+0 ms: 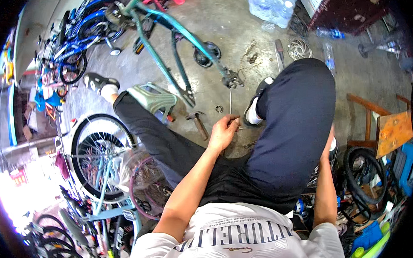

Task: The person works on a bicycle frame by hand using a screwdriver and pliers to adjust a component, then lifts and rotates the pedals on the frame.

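Observation:
My left hand (pixel 224 133) hangs between my knees with its fingers closed. A thin metal rod (pixel 230 101) runs up from its fingertips; the kind of tool is hidden by the hand. Beside it on the floor lie a hammer (pixel 198 125) with a wooden handle and a small toothed ring (pixel 219 109). Beyond them rests a teal bicycle frame (pixel 191 37), its near end close to the rod. My right hand (pixel 330 144) is down on the outer side of my right leg, mostly hidden behind it, so its fingers do not show.
A pale green plastic stool (pixel 156 98) lies by my left leg. Ahead are a chain (pixel 252 58), a screwdriver (pixel 279 49) and packed water bottles (pixel 275 6). Bicycle wheels (pixel 99 156) crowd the left. Black tyres (pixel 365 175) and a wooden chair (pixel 393 132) stand right.

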Tool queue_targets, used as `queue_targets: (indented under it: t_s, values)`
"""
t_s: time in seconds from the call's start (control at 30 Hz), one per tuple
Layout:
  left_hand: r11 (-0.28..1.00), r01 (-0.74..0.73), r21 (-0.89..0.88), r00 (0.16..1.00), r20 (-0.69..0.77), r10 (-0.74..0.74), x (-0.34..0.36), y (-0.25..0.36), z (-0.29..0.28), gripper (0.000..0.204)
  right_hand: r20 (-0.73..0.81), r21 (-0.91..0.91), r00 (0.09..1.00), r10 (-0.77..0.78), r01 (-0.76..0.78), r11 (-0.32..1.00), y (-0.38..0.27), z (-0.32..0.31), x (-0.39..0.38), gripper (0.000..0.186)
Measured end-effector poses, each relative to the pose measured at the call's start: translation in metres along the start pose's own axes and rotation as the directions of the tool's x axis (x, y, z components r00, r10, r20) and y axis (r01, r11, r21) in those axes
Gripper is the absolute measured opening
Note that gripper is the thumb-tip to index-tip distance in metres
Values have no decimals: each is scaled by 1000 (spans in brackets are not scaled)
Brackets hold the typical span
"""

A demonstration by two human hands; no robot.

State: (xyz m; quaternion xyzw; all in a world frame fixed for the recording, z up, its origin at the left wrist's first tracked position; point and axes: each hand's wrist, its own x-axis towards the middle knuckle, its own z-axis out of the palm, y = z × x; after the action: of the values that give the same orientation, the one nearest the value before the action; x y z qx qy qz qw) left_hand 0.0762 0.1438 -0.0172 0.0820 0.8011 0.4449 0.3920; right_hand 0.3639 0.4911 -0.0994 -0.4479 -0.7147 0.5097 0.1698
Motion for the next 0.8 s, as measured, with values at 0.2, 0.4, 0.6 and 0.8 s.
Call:
queue_targets:
  t_s: [0.2,0.4,0.6,0.8]
  values:
    - [857,-78,-509,995,11,98,-51,71,-23,32,-301,-352,589,-750,662,662,-235,-58,-13,13]
    - [462,-203,-864,868,60,493,-101,134,-25,86,116,-592,98,-988,806,10,-390,-8,-82,15]
    - [361,-113,-926,890,67,451,-115,146,-20,87,594,65,-113,-796,994,-93,-368,109,-118,28]
    - [177,171,-969,966,130,-222,-80,91,-28,17,527,43,95,-845,989,138,-363,120,-73,31]
